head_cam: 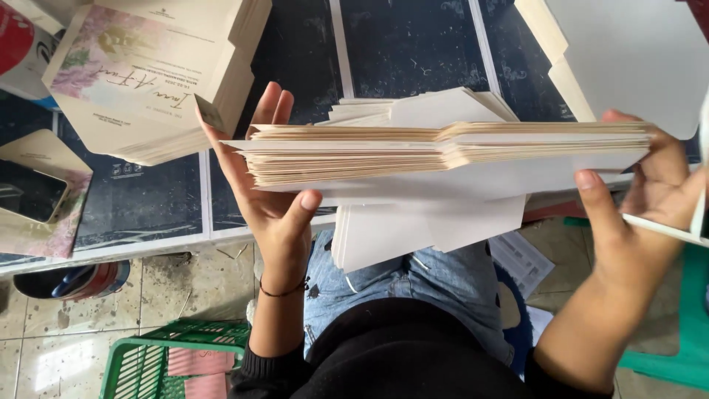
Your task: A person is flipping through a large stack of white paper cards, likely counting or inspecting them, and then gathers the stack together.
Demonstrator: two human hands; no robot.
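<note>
Above the person's lap, a thick stack of cream envelopes is held level between 2 hands, its edges facing the camera. The left hand clamps the stack's left end: the thumb presses up under the lower edge, while the fingers stand nearly straight behind the stack, spread flat against its far side. The right hand holds the stack's right end in the same way, thumb lying against the near underside and the other fingers curled over the top corner; how tightly they close cannot be told.

Below the stack, a second, looser bundle of white envelopes rests on the blue jeans. Beyond the stack's left end, a pile of printed cards with a floral corner sits on the dark table. Beyond its right end lies a pile of plain white card sheets. Far below the stack's left end, a green plastic basket stands on the tiled floor. A thin dark band circles the left wrist.
</note>
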